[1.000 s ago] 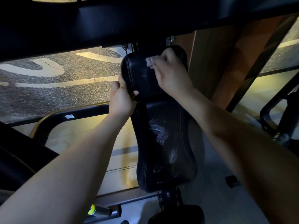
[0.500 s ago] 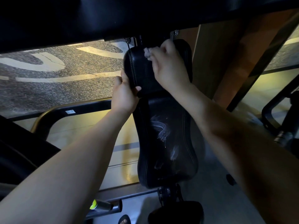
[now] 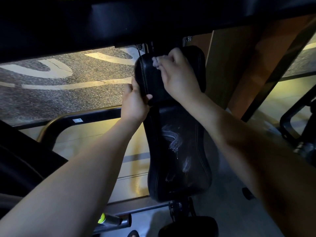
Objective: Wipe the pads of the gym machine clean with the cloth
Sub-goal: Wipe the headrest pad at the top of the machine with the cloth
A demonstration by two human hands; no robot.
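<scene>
Right hand [image 3: 179, 76] with cloth [image 3: 156, 61] on upper pad [image 3: 150, 77].

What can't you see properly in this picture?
- Cloth: mostly hidden under the right hand, head view.
- Left hand fingers: wrapped behind the upper pad.
- Machine top: cut off by a dark bar.
- Label on the frame tube: too small to read.
</scene>
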